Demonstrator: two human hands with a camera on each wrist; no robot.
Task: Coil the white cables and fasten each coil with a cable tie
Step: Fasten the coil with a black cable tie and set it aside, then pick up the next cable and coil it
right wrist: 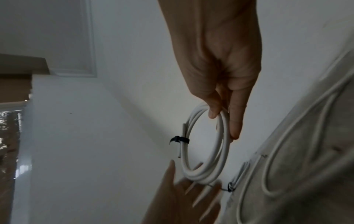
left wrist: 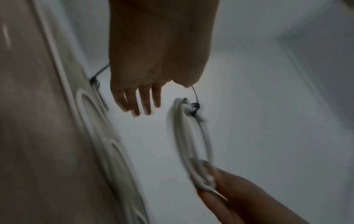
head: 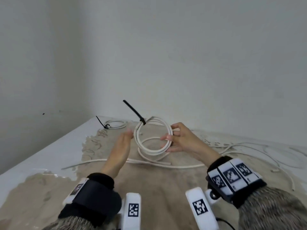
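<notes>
My right hand (head: 169, 137) pinches the right side of a white cable coil (head: 150, 150) and holds it upright above the table. A black cable tie (head: 132, 111) binds the coil at its upper left, its long tail sticking up and to the left. In the right wrist view the thumb and fingers (right wrist: 235, 121) clamp the coil (right wrist: 203, 175), with the tie (right wrist: 181, 139) on its far side. My left hand (head: 127, 135) is flat and empty beside the coil's left edge; its straight fingers (left wrist: 139, 103) show apart from the coil (left wrist: 182, 136).
A second tied coil (head: 116, 125) with a black tie (head: 101, 122) lies at the back left corner. Loose white cable (head: 149, 163) runs across the beige cloth (head: 157, 188) under my hands, and more loops (head: 249, 146) spread to the right. Walls close the back and left.
</notes>
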